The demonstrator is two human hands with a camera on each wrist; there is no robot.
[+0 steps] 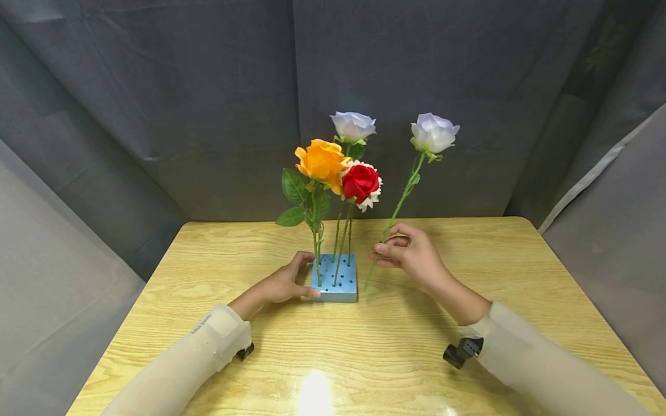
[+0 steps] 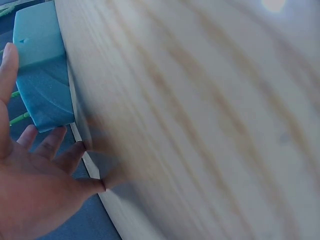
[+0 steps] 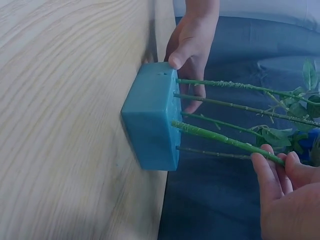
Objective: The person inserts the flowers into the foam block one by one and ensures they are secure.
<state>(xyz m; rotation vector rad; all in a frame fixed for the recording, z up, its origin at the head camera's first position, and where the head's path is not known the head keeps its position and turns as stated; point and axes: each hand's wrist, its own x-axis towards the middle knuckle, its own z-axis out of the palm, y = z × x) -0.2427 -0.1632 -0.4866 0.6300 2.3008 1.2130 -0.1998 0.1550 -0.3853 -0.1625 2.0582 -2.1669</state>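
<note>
A blue block [image 1: 335, 297] with several holes in its top stands on the table. Upright in it are an orange rose [image 1: 319, 162], a red rose [image 1: 360, 182], a white many-petalled flower [image 1: 370, 201] and a pale lilac-white rose [image 1: 354, 126]. My left hand [image 1: 281, 283] holds the block's left side, thumb at the front corner and fingers toward the back. With thumb and fingertips my right hand [image 1: 416, 257] pinches the stem of a second lilac-white rose [image 1: 435, 134], tilted to the right. Its stem end [image 3: 187, 128] is beside the block's holed face in the right wrist view; contact is unclear.
The light wooden table [image 1: 333, 346] reaches back to a dark grey curtain [image 1: 234, 115]. Grey cloth also hangs at both sides. A small black device [image 1: 463, 351] sits under the right cuff, and another [image 1: 245, 351] under the left.
</note>
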